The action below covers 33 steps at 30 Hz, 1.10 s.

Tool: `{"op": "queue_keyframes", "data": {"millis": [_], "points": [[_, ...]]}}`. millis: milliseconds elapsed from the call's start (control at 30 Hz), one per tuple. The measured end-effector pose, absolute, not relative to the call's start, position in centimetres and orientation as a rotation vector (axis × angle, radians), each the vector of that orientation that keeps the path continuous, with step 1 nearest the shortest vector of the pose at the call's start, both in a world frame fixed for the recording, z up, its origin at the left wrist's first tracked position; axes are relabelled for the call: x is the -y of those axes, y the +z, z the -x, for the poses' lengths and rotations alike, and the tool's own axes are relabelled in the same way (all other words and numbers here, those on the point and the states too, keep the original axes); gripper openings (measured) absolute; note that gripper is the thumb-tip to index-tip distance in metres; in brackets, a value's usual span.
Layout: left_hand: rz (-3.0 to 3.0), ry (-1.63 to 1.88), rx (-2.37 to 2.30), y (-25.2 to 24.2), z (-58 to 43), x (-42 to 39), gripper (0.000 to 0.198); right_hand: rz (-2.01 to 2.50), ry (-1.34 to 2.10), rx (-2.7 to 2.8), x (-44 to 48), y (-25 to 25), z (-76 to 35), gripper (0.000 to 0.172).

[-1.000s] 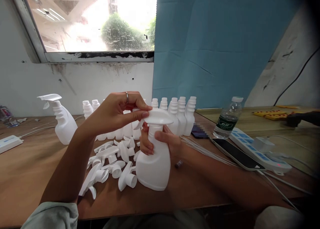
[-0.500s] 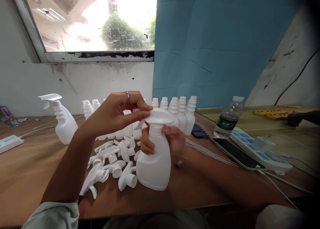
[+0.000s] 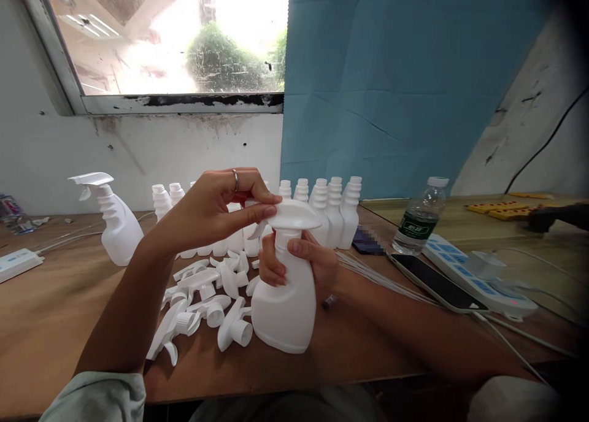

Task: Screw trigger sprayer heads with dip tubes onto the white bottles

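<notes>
A white spray bottle (image 3: 285, 314) stands upright near the table's front edge, with a white trigger sprayer head (image 3: 294, 214) seated on its neck. My left hand (image 3: 239, 198), a ring on one finger, pinches the back of that head between thumb and fingers. Around the bottle's neck wraps my right hand (image 3: 317, 259), its thumb in front and fingertips showing at the left side. Several loose trigger heads (image 3: 197, 284) lie in a heap left of the bottle. Behind my hands stand several open-necked white bottles (image 3: 350, 216), partly hidden by my left hand.
At the left stands a spray bottle (image 3: 120, 229) with its head on. To the right are a water bottle (image 3: 418, 222), a phone (image 3: 437, 281), a power strip (image 3: 478, 281) and white thin tubes (image 3: 377, 275). Another power strip (image 3: 18, 264) lies far left.
My right thumb has slid down from the head's collar onto the bottle's neck, and the right fingers have shifted slightly. My left hand keeps its pinch on the sprayer head.
</notes>
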State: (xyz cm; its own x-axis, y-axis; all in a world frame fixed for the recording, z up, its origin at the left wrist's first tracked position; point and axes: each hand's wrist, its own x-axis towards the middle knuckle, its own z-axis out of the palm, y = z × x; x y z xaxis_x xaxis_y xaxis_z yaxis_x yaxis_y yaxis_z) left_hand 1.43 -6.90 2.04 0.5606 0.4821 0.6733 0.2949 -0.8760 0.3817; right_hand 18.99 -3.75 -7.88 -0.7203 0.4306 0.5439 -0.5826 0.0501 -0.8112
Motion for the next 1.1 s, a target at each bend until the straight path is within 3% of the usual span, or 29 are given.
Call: {"op": "queue_keyframes", "data": {"millis": [200,733,967,1100], "points": [[-2.572,1.218,-0.669,2.0,-1.5,6.8,0.019,-0.2,1.854,1.487,3.7,-8.4,-19.0,0.037],[-2.541,1.232,-0.657,1.8,-1.6,6.9,0.016,-0.326,1.821,1.576,3.1,-8.5,-19.2,0.03],[-2.428,1.305,-0.55,0.9,-1.6,6.0,0.015,-0.283,1.836,1.537,3.6,-8.4,-19.2,0.03],[-2.227,1.526,-0.553,-1.8,-0.4,5.2,0.021,-0.269,1.834,1.541,3.7,-8.3,-19.2,0.03]]}}
